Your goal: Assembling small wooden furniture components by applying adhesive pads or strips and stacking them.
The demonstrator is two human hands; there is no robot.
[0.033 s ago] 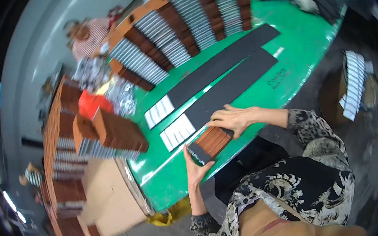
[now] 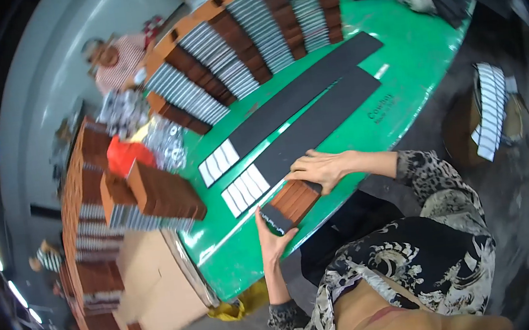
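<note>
A small block of brown leather-like pieces (image 2: 296, 201) with dark ends lies at the near edge of the green table (image 2: 354, 131). My left hand (image 2: 272, 236) grips its left end, thumb and fingers on opposite sides of a dark piece. Over the other end curls my right hand (image 2: 319, 168), its fingers pressed along the block's far side. Just beyond lie two long black strips, a nearer one (image 2: 319, 130) and a farther one (image 2: 298, 90). White slips (image 2: 245, 190) lie in a row at the nearer strip's left end; similar slips (image 2: 218, 162) lie at the other's.
Tall stacks of brown and silvery pieces (image 2: 250, 31) line the table's back. Another stack (image 2: 167, 191) stands at the left beside a cardboard sheet (image 2: 154, 276). Farther back are a red bag (image 2: 128, 155) and a person in stripes (image 2: 119, 67). Striped cloth (image 2: 491, 109) hangs at the right.
The whole view has shifted slightly, so the table and stacks sit a little farther left. Both hands stay on the brown block.
</note>
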